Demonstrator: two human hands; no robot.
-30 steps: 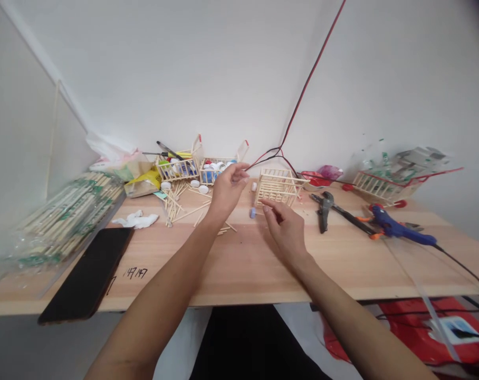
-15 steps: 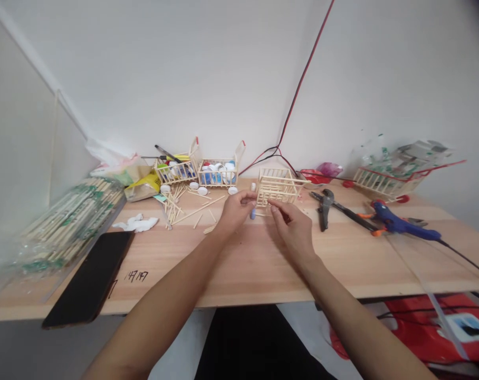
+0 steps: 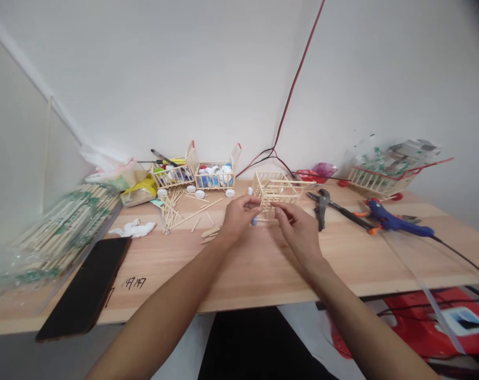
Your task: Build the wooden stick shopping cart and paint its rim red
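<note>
In the middle of the wooden table stands a small cart built from thin wooden sticks (image 3: 277, 182). It has a white wheel (image 3: 250, 191) and a blue wheel (image 3: 254, 221) on its left side. At its near left corner is my left hand (image 3: 239, 217), thumb and fingers closed together. My right hand (image 3: 299, 227) pinches just in front of the cart's near side, its fingertips a short gap from the left ones. Whatever thin piece lies in either pinch is too small to tell from the cart's sticks behind.
Cut sticks (image 3: 176, 208) lie left, before two filled stick carts (image 3: 214, 179). Further left are bagged sticks (image 3: 69, 227), tissue (image 3: 132, 229) and a black phone (image 3: 85, 287). To the right are pliers (image 3: 322, 208), a blue glue gun (image 3: 395, 219) and another loaded cart (image 3: 377, 184).
The whole view has shifted slightly. Both hands have moved a little to the right, still closed at the cart. The cart appears turned slightly, with its handle sticks reaching further right.
</note>
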